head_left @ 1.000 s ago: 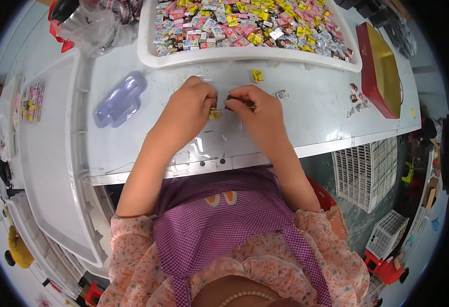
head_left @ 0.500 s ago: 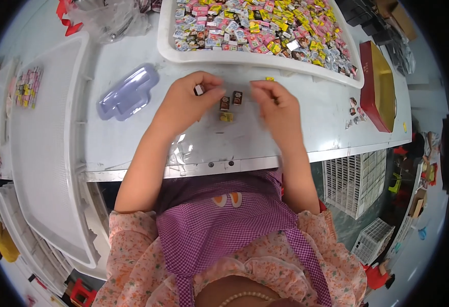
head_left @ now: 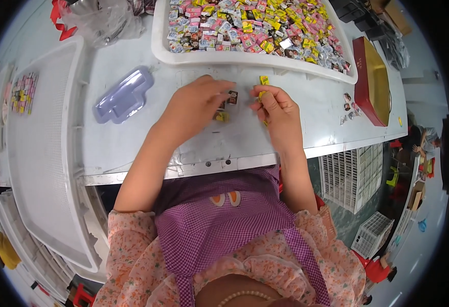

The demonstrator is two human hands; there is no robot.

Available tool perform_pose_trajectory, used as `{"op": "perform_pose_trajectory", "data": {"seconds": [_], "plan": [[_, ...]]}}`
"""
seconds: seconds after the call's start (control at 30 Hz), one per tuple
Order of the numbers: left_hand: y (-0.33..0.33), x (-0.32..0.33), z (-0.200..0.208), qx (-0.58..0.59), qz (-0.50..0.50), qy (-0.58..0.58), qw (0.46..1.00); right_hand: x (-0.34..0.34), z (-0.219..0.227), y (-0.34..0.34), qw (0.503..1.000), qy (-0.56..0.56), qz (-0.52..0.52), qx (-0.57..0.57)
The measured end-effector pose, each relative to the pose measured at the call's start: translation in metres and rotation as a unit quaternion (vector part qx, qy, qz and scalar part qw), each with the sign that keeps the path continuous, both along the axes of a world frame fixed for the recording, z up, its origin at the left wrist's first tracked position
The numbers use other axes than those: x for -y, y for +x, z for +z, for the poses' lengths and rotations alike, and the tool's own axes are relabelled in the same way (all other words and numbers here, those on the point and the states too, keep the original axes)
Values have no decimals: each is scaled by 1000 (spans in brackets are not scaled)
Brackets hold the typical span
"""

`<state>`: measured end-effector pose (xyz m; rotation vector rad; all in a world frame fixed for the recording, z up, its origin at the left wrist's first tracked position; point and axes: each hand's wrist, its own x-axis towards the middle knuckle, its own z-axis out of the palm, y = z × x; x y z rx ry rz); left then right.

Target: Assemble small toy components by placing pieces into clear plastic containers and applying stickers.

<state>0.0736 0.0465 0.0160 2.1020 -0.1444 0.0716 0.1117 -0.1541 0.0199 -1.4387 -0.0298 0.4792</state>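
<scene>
My left hand (head_left: 193, 107) is curled, palm down, at the left of a few small packs. Its fingertips reach over them, and whatever it grips is hidden under the fingers. A dark brown mini pack (head_left: 232, 97) shows beside the fingertips, another brown one is partly covered, and a yellow mini pack (head_left: 222, 117) lies just below. To their right, my right hand (head_left: 280, 108) pinches a small yellow pack (head_left: 261, 95) between thumb and fingers. A further bit of yellow peeks out below that hand. Beyond it, a loose yellow pack (head_left: 264, 80) rests on the table (head_left: 183, 148).
A white tray (head_left: 255, 59) heaped with colourful mini packs stands at the back. Left are a clear purplish plastic mould (head_left: 124, 95) and a white mesh tray (head_left: 40, 153). A red-and-gold box (head_left: 370, 82) and some small pieces (head_left: 351, 108) lie right, crates (head_left: 353, 176) below.
My left hand has turned over the brown packs, and the white-ended pack seen in it is now hidden. My right hand has dropped slightly, with a yellow pack now showing in its fingers.
</scene>
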Motion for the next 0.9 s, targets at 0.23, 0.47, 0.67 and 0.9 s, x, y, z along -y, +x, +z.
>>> {"op": "perform_pose_trajectory", "data": {"seconds": [0.23,0.47,0.67,0.9], "plan": [[-6,18,15,33,-58,286,956,1,-2,-4,953,-175,5,248],[-9,5,8,20,-72,218,973,-16,-5,-11,968,-174,4,181],[-9,4,8,17,-67,196,978,-29,-20,-16,872,-284,-16,399],[-12,3,4,28,-60,200,978,-30,-18,-20,765,-403,-22,501]]}}
